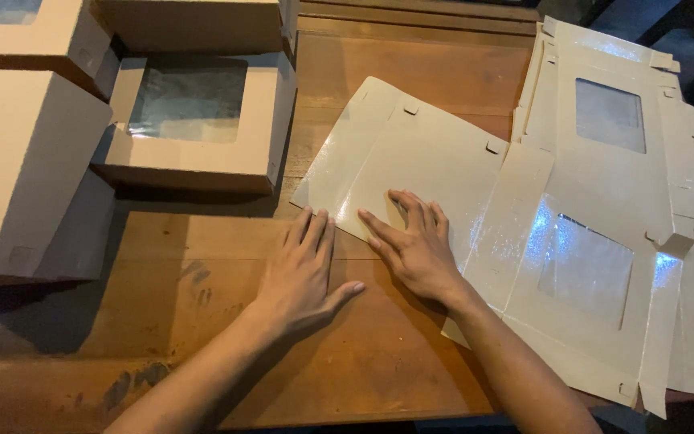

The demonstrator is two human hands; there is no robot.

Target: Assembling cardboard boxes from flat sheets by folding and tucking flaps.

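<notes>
Woodwork in the form of a worn brown plank table (202, 321) fills the view and carries everything else. Assembled tan cardboard boxes with clear film windows (194, 120) are stacked at the far left, well apart from the hands. A pile of unfolded tan box blanks with window cut-outs (612, 112) is spread over the right side of the table. On top of that pile, nearest the person, a flat glossy tan cardboard box blank with a shiny film window (443, 161) is laid out, its left panel reaching toward the table's middle.

The right hand (415, 249) is pressed flat on that panel, fingers spread, nothing pinched. The left hand (303, 269) is laid palm down just beside it, fingers together, with the fingertips touching the panel's near-left edge and the palm on bare wood.

For the fold in hand to be done well, the panel should probably be held firmly by the flat right hand just inside the score line, while the flap is raised evenly along its whole length, so that the crease is kept straight and the glossy face is not buckled.
</notes>
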